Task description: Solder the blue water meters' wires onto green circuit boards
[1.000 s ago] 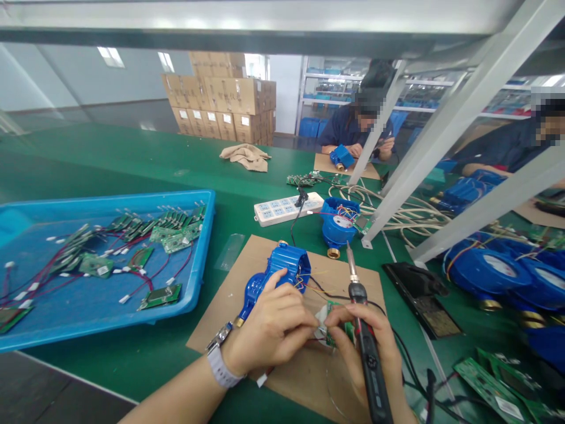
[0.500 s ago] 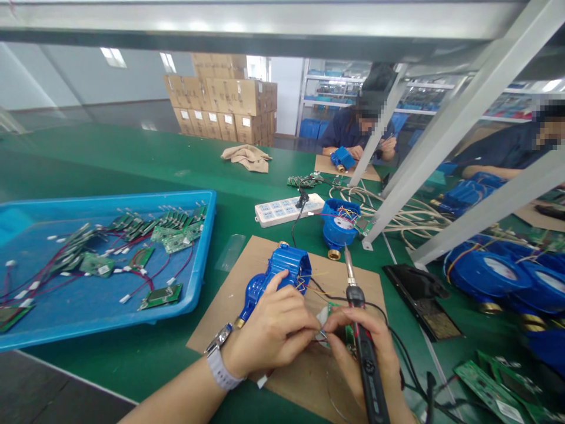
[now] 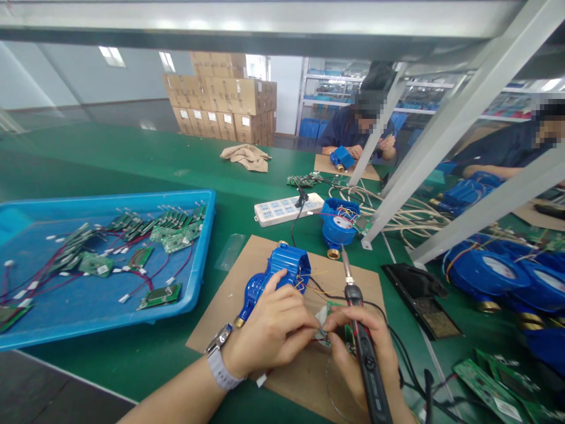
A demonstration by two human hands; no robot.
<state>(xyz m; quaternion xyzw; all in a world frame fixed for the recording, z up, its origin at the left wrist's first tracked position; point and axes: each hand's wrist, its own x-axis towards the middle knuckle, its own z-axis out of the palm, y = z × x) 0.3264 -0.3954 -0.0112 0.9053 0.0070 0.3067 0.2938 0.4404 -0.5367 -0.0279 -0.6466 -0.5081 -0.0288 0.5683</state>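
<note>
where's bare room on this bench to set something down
Widest free patch: the green bench beyond the blue tray, left of the tan cloth. A narrow gap, short of some plastic film, lies between tray and cardboard sheet. Crowded: the sheet's middle, with left hand, right hand and blue meter; and right of the sheet, with black stand, circuit boards.

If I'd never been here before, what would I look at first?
Probably the long black soldering iron in the person's right hand, low and right of the middle. Next, the shiny blue housing on the cardboard, with a finger of the left hand stretched over it. Then the big blue tray at the left, with green circuit boards inside.
</note>
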